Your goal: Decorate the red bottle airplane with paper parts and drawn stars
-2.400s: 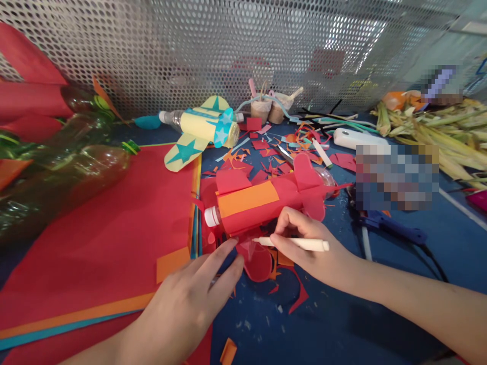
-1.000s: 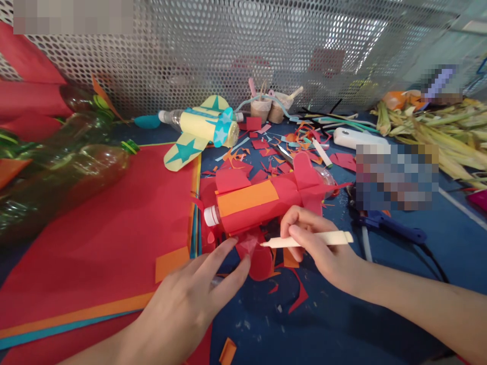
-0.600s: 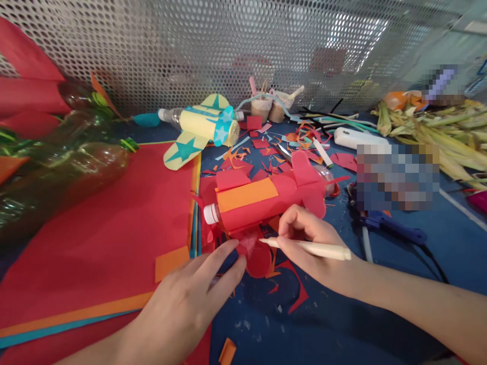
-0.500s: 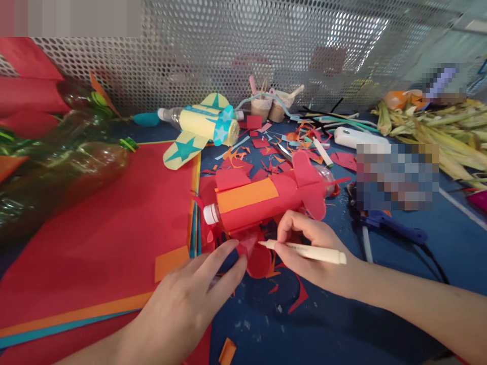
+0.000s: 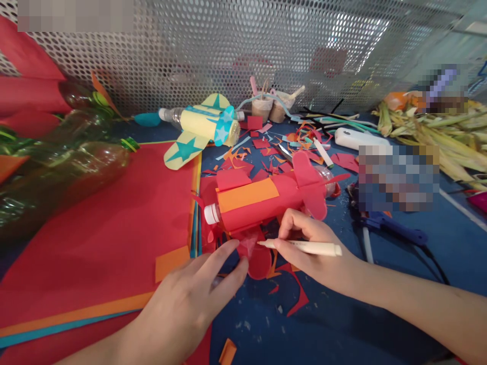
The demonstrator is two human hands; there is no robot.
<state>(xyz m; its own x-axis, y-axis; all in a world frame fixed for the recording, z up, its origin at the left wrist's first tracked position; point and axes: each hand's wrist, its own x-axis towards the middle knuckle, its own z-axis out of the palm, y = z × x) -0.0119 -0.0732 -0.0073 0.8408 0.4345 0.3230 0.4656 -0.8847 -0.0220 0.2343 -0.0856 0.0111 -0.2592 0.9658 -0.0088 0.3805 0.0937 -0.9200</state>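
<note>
My right hand (image 5: 310,243) pinches a cream marker pen (image 5: 315,248), its tip at a translucent star-like piece (image 5: 249,244) on the red paper wing (image 5: 261,263). Fingers apart, my left hand (image 5: 198,284) rests its fingertips on that piece and the wing's edge. The wing juts toward me from a bottle plane (image 5: 262,200) wrapped in red paper, lying on its side. An orange strip (image 5: 249,196) runs along its top, and its white cap (image 5: 211,214) points left. Part of the wing is hidden by my left fingers.
A yellow bottle plane (image 5: 198,126) with blue stars lies behind. Green bottles (image 5: 68,172) and red paper sheets (image 5: 114,223) fill the left. Paper scraps (image 5: 266,147) are strewn beyond the red plane. At right are a blue glue gun (image 5: 395,228), a white device (image 5: 361,138) and dry husks (image 5: 441,132).
My right hand and the marker have shifted slightly back and forth around the star-like piece, the pen's angle changing. My left hand stays nearly in place, and the red plane has barely moved.
</note>
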